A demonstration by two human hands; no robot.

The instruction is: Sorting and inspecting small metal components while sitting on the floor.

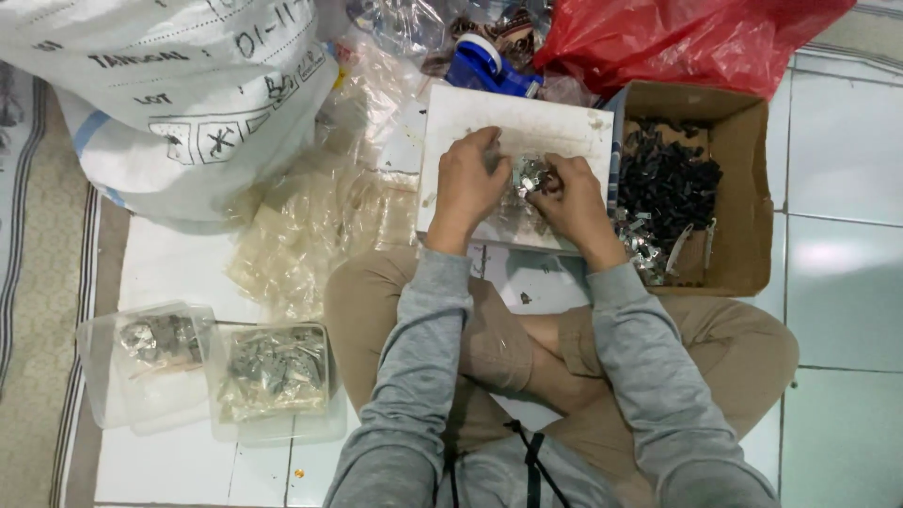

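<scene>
I sit cross-legged on the floor with a white board (470,118) in front of my knees. My left hand (468,186) and my right hand (571,199) rest on it, both curled around a small heap of shiny metal pieces (529,175) between them. My fingers pinch at the heap from either side. Much of the heap is hidden under my fingers.
A cardboard box (743,188) of black and silver small parts stands right of the board. Two clear plastic tubs (141,362) (273,376) of metal pieces sit at lower left. A big white sack (179,94), clear plastic bags (310,226) and a red bag (677,38) lie behind.
</scene>
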